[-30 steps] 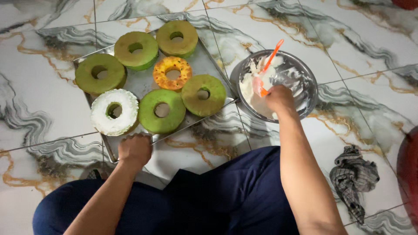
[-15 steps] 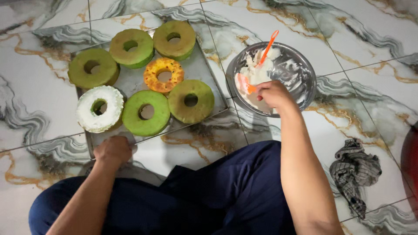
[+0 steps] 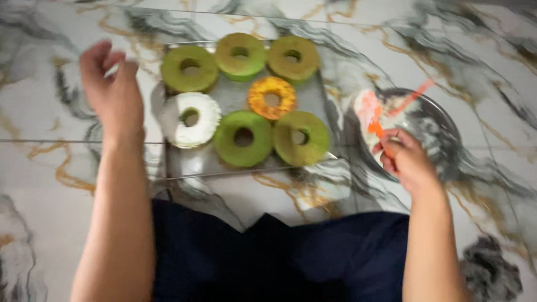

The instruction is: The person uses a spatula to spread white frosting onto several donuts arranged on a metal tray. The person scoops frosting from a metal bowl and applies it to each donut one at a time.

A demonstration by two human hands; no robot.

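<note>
A metal tray (image 3: 226, 163) on the marble floor carries several ring cakes: green ones, a smaller orange-yellow one (image 3: 272, 97) and a white-frosted one (image 3: 191, 119). My left hand (image 3: 112, 89) is lifted above the floor left of the tray, fingers loosely apart, holding nothing. My right hand (image 3: 407, 159) grips an orange spatula (image 3: 376, 130) at the near rim of a metal bowl (image 3: 439, 137) with white cream, right of the tray. A second orange utensil (image 3: 414, 95) leans in the bowl.
The floor is white marble tile with grey and gold veins. My dark blue trousers (image 3: 279, 257) fill the bottom middle. A crumpled dark cloth (image 3: 492, 271) lies at the bottom right.
My left hand has left the tray's near edge and risen to the left. My right hand has drawn the spatula back toward the bowl's near rim. The view has shifted and blurred.
</note>
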